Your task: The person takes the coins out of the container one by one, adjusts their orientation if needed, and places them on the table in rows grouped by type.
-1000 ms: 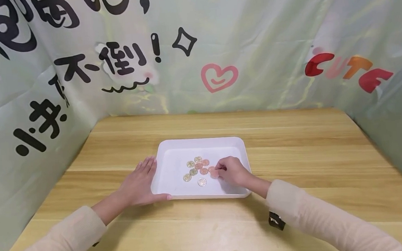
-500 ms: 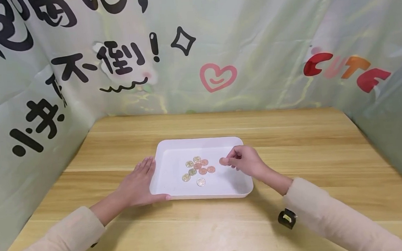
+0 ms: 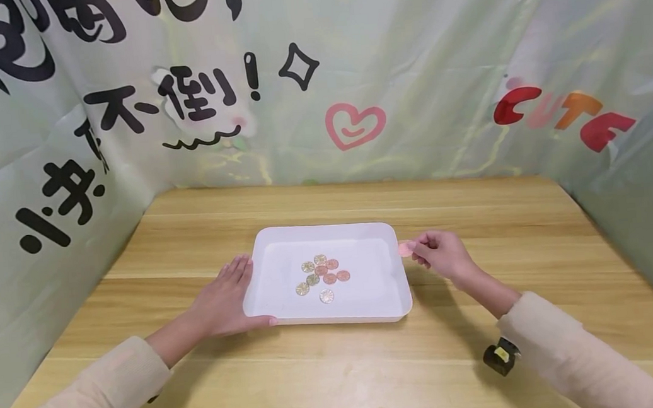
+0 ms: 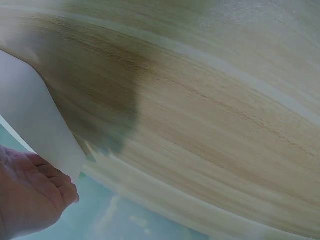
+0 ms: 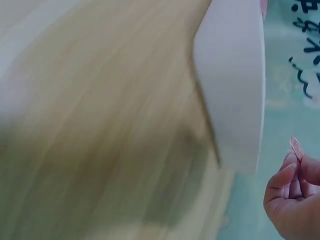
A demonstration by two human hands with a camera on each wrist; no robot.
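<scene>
In the head view, a white tray (image 3: 367, 293) holds several coins (image 3: 321, 271), gold-coloured and copper-coloured, loosely grouped near its middle. A paler silvery coin (image 3: 326, 296) lies a little nearer the front. My right hand (image 3: 442, 256) is just beyond the tray's right rim, pinching a copper-coloured coin (image 3: 405, 250) between thumb and fingers. The right wrist view shows this coin (image 5: 296, 148) on edge at the fingertips, above the table. My left hand (image 3: 228, 302) rests against the tray's left side, fingers straight, thumb along the front edge.
The tray stands on a wood-grain table (image 3: 338, 374). Fabric walls (image 3: 436, 63) with printed lettering and a heart enclose the back and both sides. A black wrist device (image 3: 502, 355) hangs under the right sleeve.
My right hand picked the copper-coloured coin up from the right of the group and carried it rightward past the tray's rim. The left hand stayed at the tray.
</scene>
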